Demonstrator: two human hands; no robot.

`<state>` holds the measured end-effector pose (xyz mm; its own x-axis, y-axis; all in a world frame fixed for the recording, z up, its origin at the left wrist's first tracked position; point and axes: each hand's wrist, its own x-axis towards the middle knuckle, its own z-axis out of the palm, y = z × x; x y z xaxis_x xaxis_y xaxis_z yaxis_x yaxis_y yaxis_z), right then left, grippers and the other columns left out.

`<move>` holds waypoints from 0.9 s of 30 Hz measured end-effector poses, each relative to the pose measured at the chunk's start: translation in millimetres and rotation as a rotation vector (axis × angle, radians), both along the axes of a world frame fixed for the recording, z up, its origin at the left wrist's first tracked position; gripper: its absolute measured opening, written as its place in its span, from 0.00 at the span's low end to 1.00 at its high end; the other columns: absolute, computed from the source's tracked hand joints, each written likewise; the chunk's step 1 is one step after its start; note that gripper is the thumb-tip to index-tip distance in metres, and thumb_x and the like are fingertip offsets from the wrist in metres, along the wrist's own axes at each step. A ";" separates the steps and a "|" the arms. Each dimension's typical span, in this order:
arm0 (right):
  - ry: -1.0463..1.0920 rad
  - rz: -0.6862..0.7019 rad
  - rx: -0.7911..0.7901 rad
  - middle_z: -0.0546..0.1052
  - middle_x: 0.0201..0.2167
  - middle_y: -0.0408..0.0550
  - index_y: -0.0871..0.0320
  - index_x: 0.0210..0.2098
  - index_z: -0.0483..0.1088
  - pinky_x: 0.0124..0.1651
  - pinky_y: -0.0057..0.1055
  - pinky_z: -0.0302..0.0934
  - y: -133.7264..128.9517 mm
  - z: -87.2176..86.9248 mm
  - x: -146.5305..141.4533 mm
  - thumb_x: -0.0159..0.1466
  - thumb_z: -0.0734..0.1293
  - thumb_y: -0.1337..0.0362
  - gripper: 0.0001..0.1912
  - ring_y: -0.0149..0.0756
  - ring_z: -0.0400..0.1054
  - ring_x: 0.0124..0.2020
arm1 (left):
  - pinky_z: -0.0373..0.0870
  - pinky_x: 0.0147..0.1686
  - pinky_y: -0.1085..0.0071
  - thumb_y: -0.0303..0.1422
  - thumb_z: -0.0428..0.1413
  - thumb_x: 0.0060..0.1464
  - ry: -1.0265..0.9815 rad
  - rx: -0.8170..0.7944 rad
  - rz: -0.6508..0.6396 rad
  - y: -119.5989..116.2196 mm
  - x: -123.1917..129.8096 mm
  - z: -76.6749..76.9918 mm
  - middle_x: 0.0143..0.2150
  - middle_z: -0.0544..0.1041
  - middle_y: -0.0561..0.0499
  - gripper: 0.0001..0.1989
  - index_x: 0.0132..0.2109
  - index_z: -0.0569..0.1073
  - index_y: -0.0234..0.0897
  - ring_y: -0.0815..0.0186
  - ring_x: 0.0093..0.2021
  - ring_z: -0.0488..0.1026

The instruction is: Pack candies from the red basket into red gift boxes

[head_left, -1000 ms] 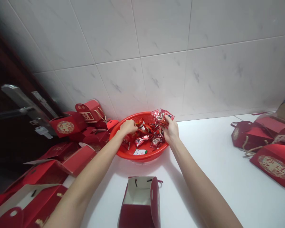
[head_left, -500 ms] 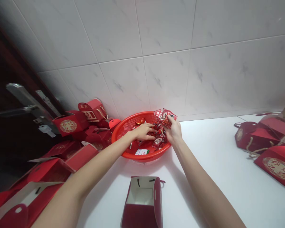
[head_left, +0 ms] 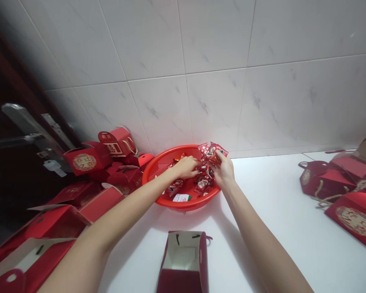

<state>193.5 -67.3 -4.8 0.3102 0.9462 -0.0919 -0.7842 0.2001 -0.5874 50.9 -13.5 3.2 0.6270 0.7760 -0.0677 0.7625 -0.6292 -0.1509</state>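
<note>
Against the tiled wall sits a red plastic basket (head_left: 152, 195) with several red-wrapped candies (head_left: 203, 184) inside. My right hand (head_left: 224, 169) is closed on a few red candy packets (head_left: 212, 152) above the basket's right side. Down among the candies is my left hand (head_left: 187, 167), its fingers curled; whatever lies under the fingertips is hidden. A white packet with a green edge (head_left: 181, 198) rests at the basket's near side. In front of the basket stands a dark red gift box (head_left: 179, 280), its top open and its pale inside showing.
Red gift boxes (head_left: 88, 160) are piled along the left, beside a dark door with a metal handle (head_left: 27, 122). More red boxes with rope handles (head_left: 354, 215) stand on the white table (head_left: 268, 203) at the right. The tiled wall (head_left: 213, 106) bounds the back.
My left hand has shifted slightly right and its fingers have curled more among the candies. My right hand still holds its packets in nearly the same place. The view has moved a little.
</note>
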 end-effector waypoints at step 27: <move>-0.037 -0.010 0.019 0.76 0.20 0.37 0.57 0.24 0.70 0.29 0.25 0.67 1.8 -4.5 0.6 0.54 0.74 0.69 0.08 0.29 0.70 0.23 | 0.71 0.55 0.61 0.35 0.66 0.46 0.052 -0.170 0.117 22.5 6.3 -19.3 0.57 0.79 0.43 0.39 0.66 0.67 0.45 0.48 0.56 0.76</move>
<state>194.1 -65.5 -9.3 0.3227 0.9444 -0.0625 -0.7601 0.2192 -0.6117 57.2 9.0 -16.2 0.5252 0.8183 -0.2338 0.8259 -0.5563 -0.0917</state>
